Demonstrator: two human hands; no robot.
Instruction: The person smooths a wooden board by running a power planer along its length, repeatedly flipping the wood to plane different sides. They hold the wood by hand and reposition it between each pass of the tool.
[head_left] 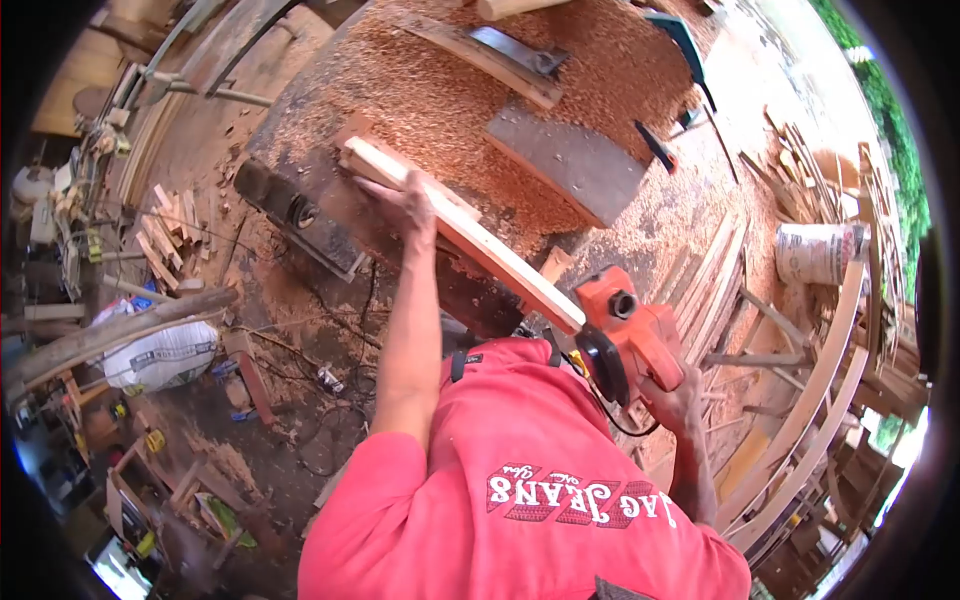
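A long pale wooden piece [490,247] runs diagonally from the upper middle toward my body. My left hand [405,205] grips it near its far end, fingers round its side. At its near end, on the right, is a red power planer [630,325] with a black round cover. My right hand [672,398] is closed on the planer's rear handle. The planer is beside the near end of the wood; whether they touch I cannot tell.
Shavings cover the workbench [300,110], which also bears a grey-topped block [570,165], a metal-bladed tool [518,50] and a teal-handled saw [680,45]. A machine part [300,215] lies left. A white bucket [815,252] and timber strips [710,270] are right; a white sack [165,350] is left.
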